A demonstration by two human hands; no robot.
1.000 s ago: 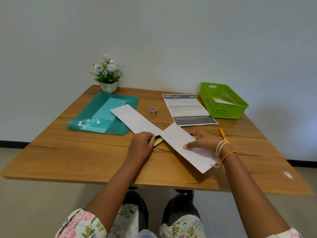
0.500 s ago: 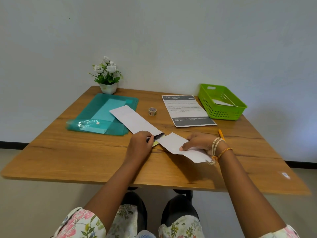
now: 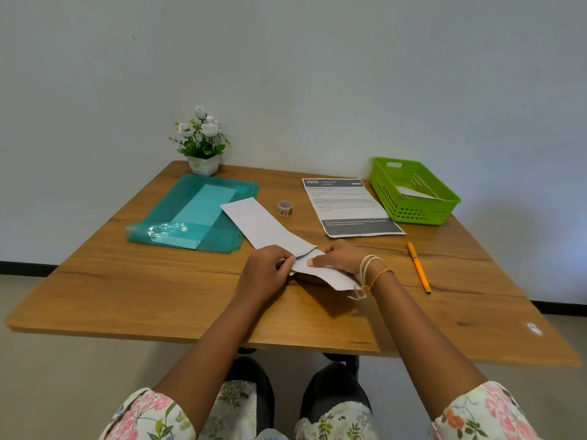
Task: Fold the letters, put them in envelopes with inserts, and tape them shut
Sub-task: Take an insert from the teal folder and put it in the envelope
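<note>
Now the left hand (image 3: 265, 270) pinches the long white paper envelope (image 3: 265, 225) at its mouth, and the right hand (image 3: 338, 258) presses the folded white letter (image 3: 324, 273) with curled fingers, low over the wooden bench (image 3: 158, 293).

Head view, down over the table (image 3: 133, 300)

Both arms are bare from the elbow down, each ending in a short white sleeve printed with pink and orange flowers and green leaves. The right wrist carries pale cord loops (image 3: 367, 268) and a thin orange bangle (image 3: 381, 274) just toward 5 o'clock of them.
</note>
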